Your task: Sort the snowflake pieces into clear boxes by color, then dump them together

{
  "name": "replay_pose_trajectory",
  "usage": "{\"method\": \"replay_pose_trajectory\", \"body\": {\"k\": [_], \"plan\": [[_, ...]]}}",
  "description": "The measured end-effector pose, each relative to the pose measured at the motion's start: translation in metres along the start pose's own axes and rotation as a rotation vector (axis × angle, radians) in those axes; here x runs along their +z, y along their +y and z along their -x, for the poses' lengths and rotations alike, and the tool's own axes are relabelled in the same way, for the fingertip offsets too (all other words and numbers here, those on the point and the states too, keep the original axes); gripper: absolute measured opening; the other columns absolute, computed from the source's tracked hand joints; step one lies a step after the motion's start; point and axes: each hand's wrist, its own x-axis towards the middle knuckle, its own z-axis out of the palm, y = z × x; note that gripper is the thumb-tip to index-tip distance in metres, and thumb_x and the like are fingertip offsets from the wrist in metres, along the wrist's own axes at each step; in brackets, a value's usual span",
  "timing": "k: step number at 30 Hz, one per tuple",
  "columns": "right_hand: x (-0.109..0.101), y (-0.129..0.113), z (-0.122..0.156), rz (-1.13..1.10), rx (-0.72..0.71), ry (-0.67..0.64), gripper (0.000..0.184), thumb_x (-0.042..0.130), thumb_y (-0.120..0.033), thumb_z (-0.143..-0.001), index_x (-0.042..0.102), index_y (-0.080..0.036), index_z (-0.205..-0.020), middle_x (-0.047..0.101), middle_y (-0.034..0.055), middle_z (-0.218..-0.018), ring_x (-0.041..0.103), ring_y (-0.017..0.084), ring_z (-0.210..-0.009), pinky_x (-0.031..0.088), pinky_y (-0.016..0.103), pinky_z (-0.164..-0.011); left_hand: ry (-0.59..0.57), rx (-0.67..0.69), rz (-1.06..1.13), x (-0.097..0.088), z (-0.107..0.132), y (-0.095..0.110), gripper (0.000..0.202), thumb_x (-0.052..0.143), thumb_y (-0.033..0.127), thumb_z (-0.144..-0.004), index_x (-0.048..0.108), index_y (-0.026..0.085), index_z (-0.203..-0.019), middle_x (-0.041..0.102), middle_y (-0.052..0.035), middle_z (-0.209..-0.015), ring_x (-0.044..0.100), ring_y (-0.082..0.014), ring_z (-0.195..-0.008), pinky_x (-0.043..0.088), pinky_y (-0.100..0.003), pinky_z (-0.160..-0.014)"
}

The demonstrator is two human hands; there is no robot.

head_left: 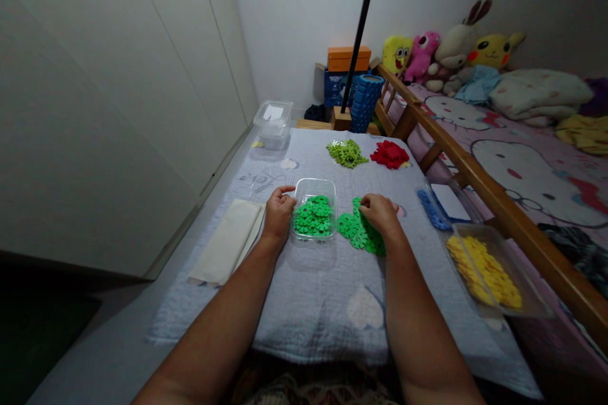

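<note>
A clear plastic box (pixel 314 188) partly filled with dark green foam pieces (pixel 312 216) sits in the middle of a pale quilted cloth (pixel 308 291). My left hand (pixel 278 212) grips the box's left wall with curled fingers. Right of the box lies a loose pile of the same green pieces (pixel 355 231). My right hand (pixel 379 212) rests on that pile, fingers curled down over the pieces; what they pinch is hidden.
Further back lie a light green pile (pixel 347 152) and a red pile (pixel 389 154). A tray of yellow pieces (pixel 482 269) and blue pieces (pixel 431 209) sit at the right by a wooden bed rail (pixel 479 183). A folded cloth (pixel 228 240) lies left; an empty clear box (pixel 274 123) stands behind.
</note>
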Motion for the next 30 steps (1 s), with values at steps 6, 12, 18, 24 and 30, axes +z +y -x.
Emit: {"method": "replay_pose_trajectory", "body": {"k": [6,12,18,24,30], "plan": [[-0.001,0.001,0.002,-0.046,-0.024,0.004,0.014,0.065,-0.023,-0.083,0.078,-0.023,-0.089,0.076,0.0071,-0.097,0.065,0.023,-0.097,0.041,0.034,-0.085,-0.009,-0.007,-0.001,-0.001,-0.001,-0.001,0.038,0.066,0.029,-0.068,0.063,0.018,-0.104,0.035,0.0117,-0.055,0.028,-0.0088,-0.049,0.023,-0.021,-0.050],[-0.012,0.000,0.000,-0.598,-0.086,-0.077,0.005,0.064,-0.024,-0.074,0.064,-0.020,-0.071,0.063,-0.0024,-0.068,0.055,0.015,-0.066,0.040,0.027,-0.065,-0.008,-0.011,0.001,-0.001,-0.002,-0.002,0.039,0.066,0.030,-0.067,0.063,0.018,-0.104,0.036,0.0116,-0.055,0.028,-0.0086,-0.048,0.023,-0.021,-0.050],[-0.023,-0.032,0.011,-0.849,-0.242,0.250,0.012,0.064,-0.033,-0.079,0.063,-0.022,-0.075,0.064,-0.0002,-0.073,0.057,0.018,-0.075,0.046,0.031,-0.076,-0.004,-0.026,0.006,-0.001,-0.003,-0.003,0.040,0.066,0.029,-0.066,0.063,0.018,-0.104,0.037,0.0115,-0.055,0.030,-0.0088,-0.049,0.024,-0.021,-0.050],[-0.017,-0.072,0.026,-0.515,-0.384,0.244,0.008,0.064,-0.020,-0.085,0.069,-0.024,-0.080,0.073,0.0019,-0.085,0.060,0.023,-0.095,0.034,0.046,-0.107,-0.009,-0.017,-0.004,-0.002,-0.003,-0.004,0.038,0.065,0.029,-0.067,0.064,0.018,-0.103,0.037,0.0115,-0.055,0.030,-0.0087,-0.048,0.022,-0.022,-0.049],[-0.011,-0.086,0.026,-0.310,-0.410,0.240,0.017,0.062,-0.016,-0.091,0.073,-0.026,-0.083,0.076,0.0017,-0.091,0.056,0.026,-0.105,0.015,0.058,-0.119,-0.010,-0.013,-0.012,0.000,-0.001,-0.001,0.038,0.066,0.029,-0.067,0.063,0.018,-0.103,0.036,0.0118,-0.055,0.030,-0.0089,-0.048,0.024,-0.022,-0.050]]}}
